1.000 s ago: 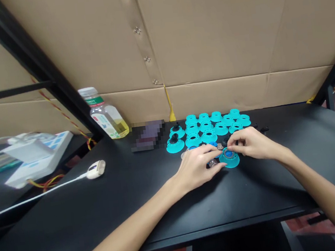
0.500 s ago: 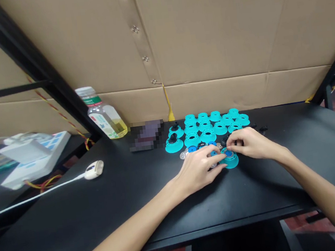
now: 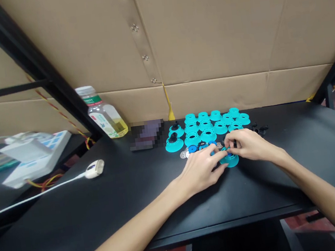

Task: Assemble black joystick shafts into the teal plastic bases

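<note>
"What is laid out on the worktop [image 3: 103,198], going left to right?"

"A plastic bottle [image 3: 105,119] of yellow liquid is followed by rows of turquoise bases [image 3: 206,125], with a blue disc [image 3: 192,149] set at their front edge."

"And the grips?"

"The left hand [image 3: 200,170] is held loosely spread; whether anything is pinched cannot be told. A lone turquoise base [image 3: 229,160] stands between the hands, its top pinched by the pressed-together right hand [image 3: 249,146]. Small black parts [image 3: 259,130] lie further right."
</note>
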A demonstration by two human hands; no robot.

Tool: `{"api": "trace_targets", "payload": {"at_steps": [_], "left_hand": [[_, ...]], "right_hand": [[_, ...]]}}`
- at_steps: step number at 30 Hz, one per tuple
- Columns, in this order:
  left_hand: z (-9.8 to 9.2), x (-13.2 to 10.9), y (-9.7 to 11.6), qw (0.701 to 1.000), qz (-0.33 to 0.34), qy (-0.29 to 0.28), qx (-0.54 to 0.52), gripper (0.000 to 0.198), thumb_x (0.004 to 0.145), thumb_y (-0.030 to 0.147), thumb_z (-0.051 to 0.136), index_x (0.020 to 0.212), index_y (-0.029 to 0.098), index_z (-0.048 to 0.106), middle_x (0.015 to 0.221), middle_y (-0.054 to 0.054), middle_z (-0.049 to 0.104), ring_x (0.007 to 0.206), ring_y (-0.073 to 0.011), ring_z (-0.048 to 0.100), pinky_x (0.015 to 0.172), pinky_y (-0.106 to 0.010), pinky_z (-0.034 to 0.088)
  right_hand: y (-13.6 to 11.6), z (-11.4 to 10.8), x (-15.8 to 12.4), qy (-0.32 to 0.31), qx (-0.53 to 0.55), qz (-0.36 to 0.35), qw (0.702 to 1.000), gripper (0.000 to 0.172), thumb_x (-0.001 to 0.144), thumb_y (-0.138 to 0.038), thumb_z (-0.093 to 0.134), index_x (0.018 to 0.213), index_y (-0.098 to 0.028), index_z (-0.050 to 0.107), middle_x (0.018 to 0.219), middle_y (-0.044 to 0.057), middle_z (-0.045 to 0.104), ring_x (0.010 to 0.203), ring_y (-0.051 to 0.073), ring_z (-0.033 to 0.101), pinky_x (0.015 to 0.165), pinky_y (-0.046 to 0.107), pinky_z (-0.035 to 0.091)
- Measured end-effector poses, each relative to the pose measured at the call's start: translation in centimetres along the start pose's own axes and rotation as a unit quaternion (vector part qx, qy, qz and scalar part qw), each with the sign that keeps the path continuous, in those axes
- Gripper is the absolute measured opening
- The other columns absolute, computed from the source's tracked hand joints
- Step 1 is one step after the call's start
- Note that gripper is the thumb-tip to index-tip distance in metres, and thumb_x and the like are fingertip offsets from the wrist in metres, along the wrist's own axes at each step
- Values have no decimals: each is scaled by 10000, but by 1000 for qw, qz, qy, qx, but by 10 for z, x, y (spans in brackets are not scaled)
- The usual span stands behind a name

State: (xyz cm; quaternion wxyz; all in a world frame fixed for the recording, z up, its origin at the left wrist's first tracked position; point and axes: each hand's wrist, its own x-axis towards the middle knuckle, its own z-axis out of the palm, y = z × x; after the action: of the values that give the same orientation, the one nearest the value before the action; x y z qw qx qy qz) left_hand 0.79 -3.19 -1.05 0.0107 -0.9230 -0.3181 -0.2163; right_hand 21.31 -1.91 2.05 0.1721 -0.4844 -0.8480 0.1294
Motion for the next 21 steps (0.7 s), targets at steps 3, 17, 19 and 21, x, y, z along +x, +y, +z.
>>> {"api": "trace_targets", "payload": {"at_steps": [3,17,19,21], "left_hand": [[2,2,0,1000,-8,-7,6,297,913,365,512,1162,242,615,981,-34,623,669,-131,566,522,-226,395],[-5,2,-3,995,0,91,-35,216,848,398,615,908,208,697,1073,-60,639,842,-162,620,652,-260,484],[-3,2,-5,996,8,86,-35,277,837,427,627,1003,212,684,1091,-66,649,904,-184,628,704,-285,505],[0,2,-5,997,9,75,-31,351,838,447,624,1092,207,657,1106,-72,663,940,-200,631,744,-310,515]], "right_hand": [[-1,0,1,9,7,-2,1000,153,759,-98,562,841,-196,646,772,-1,663,660,108,548,588,221,337],[16,-28,-6,163,-88,93,978,141,817,-303,573,788,-217,681,821,10,700,612,132,559,546,251,330],[16,-26,-6,160,-113,96,976,151,825,-326,582,814,-229,698,841,8,704,631,135,571,545,250,323],[14,-23,-5,160,-149,86,972,194,837,-379,585,836,-233,712,872,23,703,682,152,592,545,251,316]]}}
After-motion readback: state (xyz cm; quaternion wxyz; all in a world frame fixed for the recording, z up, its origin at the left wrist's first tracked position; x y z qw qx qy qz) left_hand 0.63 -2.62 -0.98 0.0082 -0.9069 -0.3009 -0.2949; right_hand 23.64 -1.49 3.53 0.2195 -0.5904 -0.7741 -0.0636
